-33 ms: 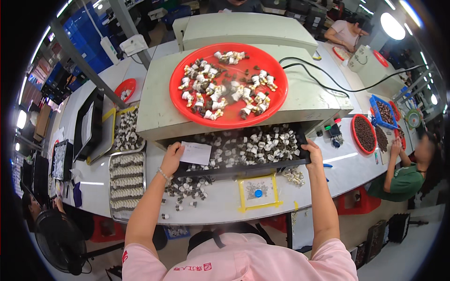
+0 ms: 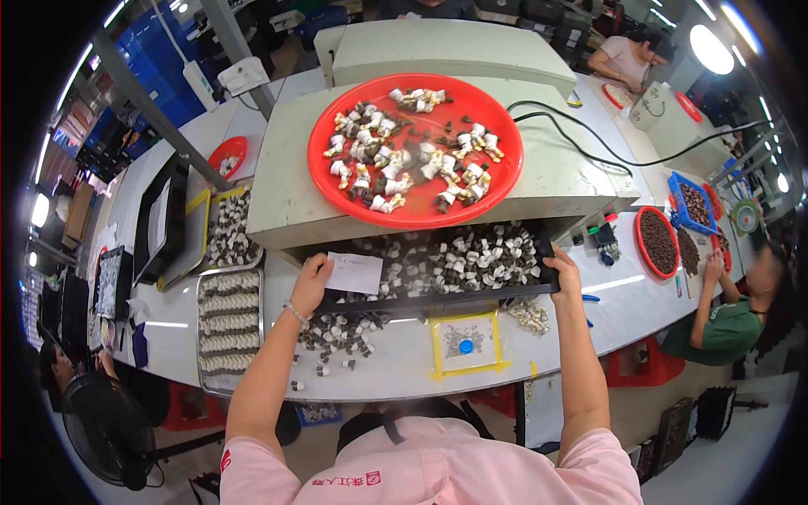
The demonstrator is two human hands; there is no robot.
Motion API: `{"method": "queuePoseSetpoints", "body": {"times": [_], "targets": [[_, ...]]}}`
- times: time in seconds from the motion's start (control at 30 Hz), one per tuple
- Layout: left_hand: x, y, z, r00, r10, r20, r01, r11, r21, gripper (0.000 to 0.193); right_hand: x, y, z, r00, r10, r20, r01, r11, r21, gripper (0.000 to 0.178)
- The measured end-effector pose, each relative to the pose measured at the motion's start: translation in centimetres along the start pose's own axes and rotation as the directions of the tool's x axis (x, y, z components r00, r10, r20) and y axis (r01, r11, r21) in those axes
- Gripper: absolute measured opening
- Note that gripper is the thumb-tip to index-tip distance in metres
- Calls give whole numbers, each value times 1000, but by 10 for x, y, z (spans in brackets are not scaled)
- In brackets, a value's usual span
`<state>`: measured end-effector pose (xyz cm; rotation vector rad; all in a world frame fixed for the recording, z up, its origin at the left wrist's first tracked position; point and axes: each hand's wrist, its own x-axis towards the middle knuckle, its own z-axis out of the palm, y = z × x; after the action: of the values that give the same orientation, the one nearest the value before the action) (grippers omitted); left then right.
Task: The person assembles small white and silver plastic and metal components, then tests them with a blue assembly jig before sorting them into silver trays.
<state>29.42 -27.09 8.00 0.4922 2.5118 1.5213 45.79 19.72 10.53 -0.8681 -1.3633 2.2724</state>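
Observation:
A long black tray (image 2: 442, 300) full of small white-and-dark-brown pieces (image 2: 484, 257) sits level, partly under a pale green machine housing (image 2: 282, 202). My left hand (image 2: 310, 284) is closed on the tray's left end, and my right hand (image 2: 564, 273) grips its right end. Beside my left fingers a white paper slip (image 2: 354, 273) lies over the pieces; whether the fingers pin it I cannot tell. The tray's far side is hidden beneath the housing. Above it, a round red plastic tray (image 2: 417, 220) rests on the housing, holding clusters of similar pieces (image 2: 370, 139).
Loose pieces (image 2: 341, 335) lie on the white table before the tray. Left stands a metal tray (image 2: 202, 337) with pieces in rows. A yellow-taped panel (image 2: 454, 362) carries a blue cap (image 2: 466, 346). Black cables (image 2: 589, 151) cross at right. Co-workers sit on both sides.
The whole view has shifted very slightly; my hands and the black tray keep the same positions relative to the housing.

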Motion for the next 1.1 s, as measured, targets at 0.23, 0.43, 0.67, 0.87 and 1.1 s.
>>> {"method": "queuePoseSetpoints", "body": {"times": [0.23,0.43,0.67,0.87,1.1], "targets": [[-84,50,34,863,-390,-321,69,721,-690,16,33,8,14,997,-27,-71,30,998,47,54],[-85,50,75,899,-290,328,338,-18,-941,27,81,16,12,999,-39,-5,39,999,7,27],[-23,80,146,940,-230,252,318,321,-892,9,110,28,15,993,-94,-64,97,994,41,34],[2,88,160,966,-237,102,169,282,-944,14,123,17,9,991,-49,-122,58,996,72,31],[-6,79,151,948,-270,168,227,203,-952,11,17,49,26,949,-273,-161,166,862,-479,49]]}}
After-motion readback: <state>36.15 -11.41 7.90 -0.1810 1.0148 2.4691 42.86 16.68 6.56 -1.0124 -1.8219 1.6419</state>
